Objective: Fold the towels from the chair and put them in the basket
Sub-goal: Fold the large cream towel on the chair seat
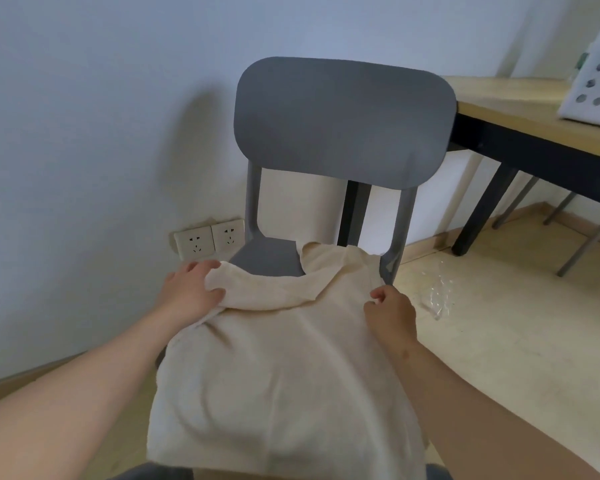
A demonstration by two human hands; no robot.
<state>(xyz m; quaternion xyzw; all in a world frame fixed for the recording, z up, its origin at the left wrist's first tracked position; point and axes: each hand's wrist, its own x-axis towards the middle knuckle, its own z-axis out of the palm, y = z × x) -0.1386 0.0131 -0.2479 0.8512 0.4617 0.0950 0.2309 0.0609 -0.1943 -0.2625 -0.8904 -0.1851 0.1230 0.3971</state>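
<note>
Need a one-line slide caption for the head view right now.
Left hand and right hand grip the far edge of a cream towel draped over the grey chair.

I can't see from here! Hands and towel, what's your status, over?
Status: left hand grips towel at far left corner; right hand pinches right edge. Towel lies on chair seat, far edge part folded. Floor: plastic scrap toward table with basket.

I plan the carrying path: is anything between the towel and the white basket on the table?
The chair's backrest, at its right side, rises between the towel and the basket; nothing else visible does. The basket is only partly in view.
</note>
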